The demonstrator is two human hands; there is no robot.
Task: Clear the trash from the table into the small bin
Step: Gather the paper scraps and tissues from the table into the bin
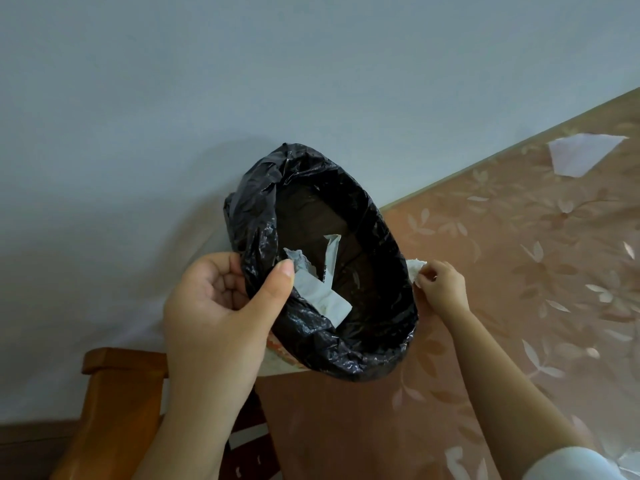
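A small bin (346,355) lined with a black plastic bag hangs tilted at the table's left edge. My left hand (221,306) grips its near-left rim, thumb inside the liner. Inside the bin lie white scraps of paper (322,292). My right hand (441,285) pinches a crumpled white tissue (415,266) just beside the bin's right rim, low over the table. A flat white piece of paper (581,154) lies on the table at the far right.
The table (502,306) has a pink cloth with a leaf pattern and meets a pale wall along its far edge. An orange-brown wooden chair (117,403) stands at the lower left, under the bin. Something pale shows at the bottom right corner.
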